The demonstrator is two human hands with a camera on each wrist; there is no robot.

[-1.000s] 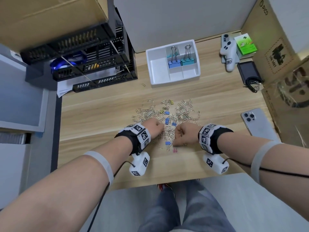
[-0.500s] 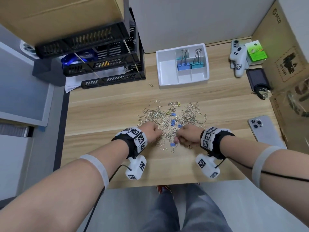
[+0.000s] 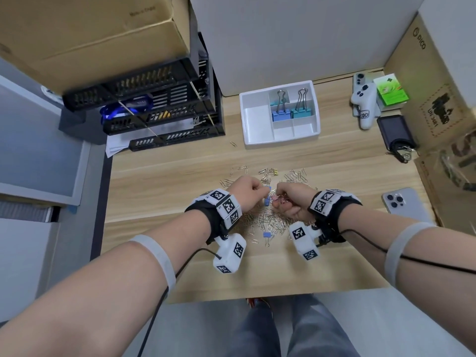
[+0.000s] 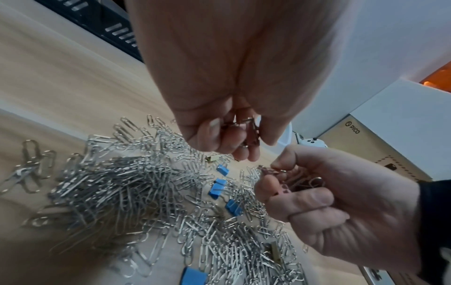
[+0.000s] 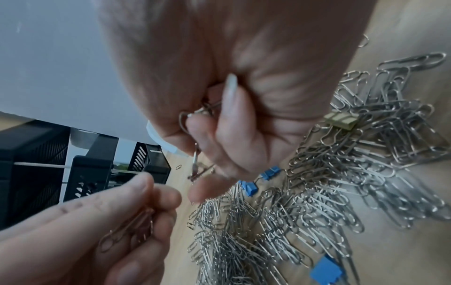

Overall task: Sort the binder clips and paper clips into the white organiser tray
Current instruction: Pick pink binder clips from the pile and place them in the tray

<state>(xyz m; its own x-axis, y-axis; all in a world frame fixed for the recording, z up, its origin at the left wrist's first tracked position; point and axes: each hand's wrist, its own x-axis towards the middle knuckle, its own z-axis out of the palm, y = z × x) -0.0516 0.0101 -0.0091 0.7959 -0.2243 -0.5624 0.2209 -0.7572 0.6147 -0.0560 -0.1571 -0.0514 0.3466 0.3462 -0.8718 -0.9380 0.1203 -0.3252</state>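
Note:
The white organiser tray (image 3: 257,124) stands at the back of the desk, with a big blue binder clip (image 3: 281,115) and a teal one (image 3: 300,113) in its compartments. A pile of silver paper clips (image 3: 268,222) (image 4: 134,192) (image 5: 341,192) mixed with small blue binder clips (image 4: 217,189) lies in the middle. Above it my left hand (image 3: 257,190) (image 4: 244,142) curls round small clips (image 4: 251,133). Close beside it, my right hand (image 3: 283,199) (image 5: 202,154) grips small pink binder clips (image 3: 279,201) (image 4: 283,189), with wire handles sticking out between the fingers.
Black stacked trays (image 3: 164,119) under a cardboard box fill the back left. A white controller (image 3: 364,104), a green box (image 3: 390,90) and a dark device (image 3: 395,132) sit back right. A phone (image 3: 404,204) lies right. One stray paper clip (image 3: 233,143) lies near the tray.
Both hands have lifted off the pile with clips in them and have come closer together. The pink clips that lay at the pile's near edge are gone from the desk.

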